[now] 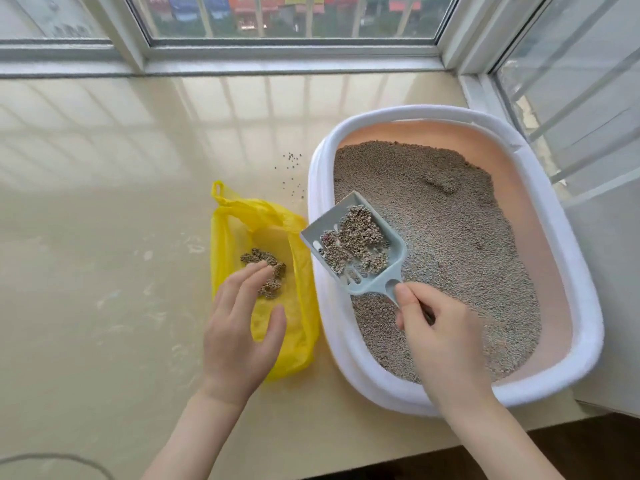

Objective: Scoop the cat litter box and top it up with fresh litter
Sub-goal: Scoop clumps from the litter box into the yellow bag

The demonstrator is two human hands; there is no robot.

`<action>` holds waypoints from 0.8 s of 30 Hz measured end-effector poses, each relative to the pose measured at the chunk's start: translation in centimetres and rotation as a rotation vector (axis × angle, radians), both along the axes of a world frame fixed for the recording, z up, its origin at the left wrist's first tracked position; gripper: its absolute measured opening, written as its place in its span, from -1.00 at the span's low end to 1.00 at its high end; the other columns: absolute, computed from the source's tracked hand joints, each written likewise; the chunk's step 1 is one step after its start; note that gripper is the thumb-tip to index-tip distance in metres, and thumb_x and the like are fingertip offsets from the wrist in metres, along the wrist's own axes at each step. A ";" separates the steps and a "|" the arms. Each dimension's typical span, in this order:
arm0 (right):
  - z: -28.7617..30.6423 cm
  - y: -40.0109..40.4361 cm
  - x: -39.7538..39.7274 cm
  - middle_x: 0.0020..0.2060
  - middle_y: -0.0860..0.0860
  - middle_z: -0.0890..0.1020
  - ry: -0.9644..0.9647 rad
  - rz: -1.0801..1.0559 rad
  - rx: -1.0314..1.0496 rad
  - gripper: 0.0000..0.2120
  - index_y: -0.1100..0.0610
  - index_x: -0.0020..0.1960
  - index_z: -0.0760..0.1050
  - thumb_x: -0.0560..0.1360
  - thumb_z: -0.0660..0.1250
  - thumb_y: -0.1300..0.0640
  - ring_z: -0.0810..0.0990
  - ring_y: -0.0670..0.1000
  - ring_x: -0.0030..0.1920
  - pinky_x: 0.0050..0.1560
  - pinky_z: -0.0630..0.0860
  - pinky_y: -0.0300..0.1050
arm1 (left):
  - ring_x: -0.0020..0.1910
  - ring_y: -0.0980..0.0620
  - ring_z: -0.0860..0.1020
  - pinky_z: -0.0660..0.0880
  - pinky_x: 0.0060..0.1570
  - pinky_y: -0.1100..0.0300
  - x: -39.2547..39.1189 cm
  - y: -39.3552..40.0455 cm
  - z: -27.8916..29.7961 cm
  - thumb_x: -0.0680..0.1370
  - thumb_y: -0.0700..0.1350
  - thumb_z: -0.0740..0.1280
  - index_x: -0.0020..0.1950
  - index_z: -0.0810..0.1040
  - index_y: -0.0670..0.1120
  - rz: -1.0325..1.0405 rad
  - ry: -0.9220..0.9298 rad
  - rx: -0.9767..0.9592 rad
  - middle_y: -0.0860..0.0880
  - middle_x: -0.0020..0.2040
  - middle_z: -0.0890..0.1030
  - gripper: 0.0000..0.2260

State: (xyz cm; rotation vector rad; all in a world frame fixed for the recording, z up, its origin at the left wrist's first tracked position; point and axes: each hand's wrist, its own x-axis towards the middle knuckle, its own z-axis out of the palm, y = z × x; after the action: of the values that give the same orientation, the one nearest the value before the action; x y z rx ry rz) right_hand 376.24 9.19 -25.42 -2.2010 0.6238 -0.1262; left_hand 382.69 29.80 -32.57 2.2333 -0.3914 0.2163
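A white-rimmed litter box (585,327) with a peach inner wall sits on the sill at the right, filled with grey litter (450,237). My right hand (440,341) grips the handle of a pale blue slotted scoop (384,282), which is over the box's left side. Clumps of litter (356,237) lie in the scoop. Left of the box lies an open yellow plastic bag (301,341) with clumps (268,268) inside. My left hand (242,327) rests over the bag's near side with straight fingers.
The beige stone sill (104,220) stretches left of the bag. A few loose litter grains (292,174) lie beside the box's far left rim. Window frames (277,53) close off the far side and the right. The sill's front edge (450,445) runs at the bottom right.
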 end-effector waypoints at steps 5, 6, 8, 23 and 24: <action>0.3 4.3 1.4 -0.50 -0.02 0.46 0.028 0.108 -0.074 -0.68 0.06 -0.36 0.37 0.57 0.27 0.10 0.41 0.02 -0.42 -0.33 0.29 -0.08 | 0.32 -0.05 0.38 0.29 0.29 0.13 1.7 2.3 -0.8 0.46 -0.11 0.31 0.41 0.34 -0.11 0.375 0.316 0.000 -0.09 0.32 0.45 -0.48; 0.2 5.2 1.5 -0.51 0.00 0.45 0.048 0.125 -0.091 -0.71 0.09 -0.34 0.38 0.55 0.26 0.09 0.40 0.04 -0.40 -0.33 0.28 -0.07 | 0.34 -0.04 0.38 0.30 0.32 0.07 2.0 2.7 -1.2 0.46 -0.10 0.33 0.44 0.29 -0.08 0.419 0.434 -0.038 -0.08 0.36 0.42 -0.45; 0.2 6.8 1.6 -0.50 0.02 0.45 0.104 0.147 -0.103 -0.76 0.12 -0.28 0.41 0.53 0.25 0.05 0.37 0.07 -0.39 -0.30 0.26 -0.03 | 0.34 0.01 0.40 0.35 0.33 -0.03 2.3 3.2 -1.8 0.42 0.00 0.34 0.47 0.24 0.01 0.430 0.613 -0.129 -0.02 0.39 0.40 -0.37; -3.7 11.6 1.9 -0.44 0.07 0.49 0.315 0.324 -0.676 -0.63 0.13 -0.26 0.46 0.15 0.57 0.41 0.49 0.12 -0.48 -0.52 0.36 -0.09 | 0.23 -0.03 0.50 0.45 0.20 0.00 2.1 3.7 -2.5 0.51 -0.25 0.25 0.43 0.32 -0.02 0.339 0.658 -0.122 0.00 0.28 0.52 -0.51; -3.7 11.6 1.9 -0.44 0.07 0.48 0.306 0.327 -0.699 -0.63 0.14 -0.26 0.46 0.14 0.57 0.42 0.48 0.12 -0.48 -0.52 0.36 -0.09 | 0.22 -0.02 0.51 0.46 0.19 -0.02 2.1 3.7 -2.5 0.51 -0.25 0.24 0.43 0.32 -0.01 0.344 0.660 -0.138 0.01 0.27 0.53 -0.52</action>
State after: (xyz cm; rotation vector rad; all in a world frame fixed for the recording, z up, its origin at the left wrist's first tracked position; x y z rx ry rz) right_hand 378.09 20.80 -29.07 -3.0050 0.4031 0.1994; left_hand 384.77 33.51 -35.07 2.0772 0.3533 -0.3065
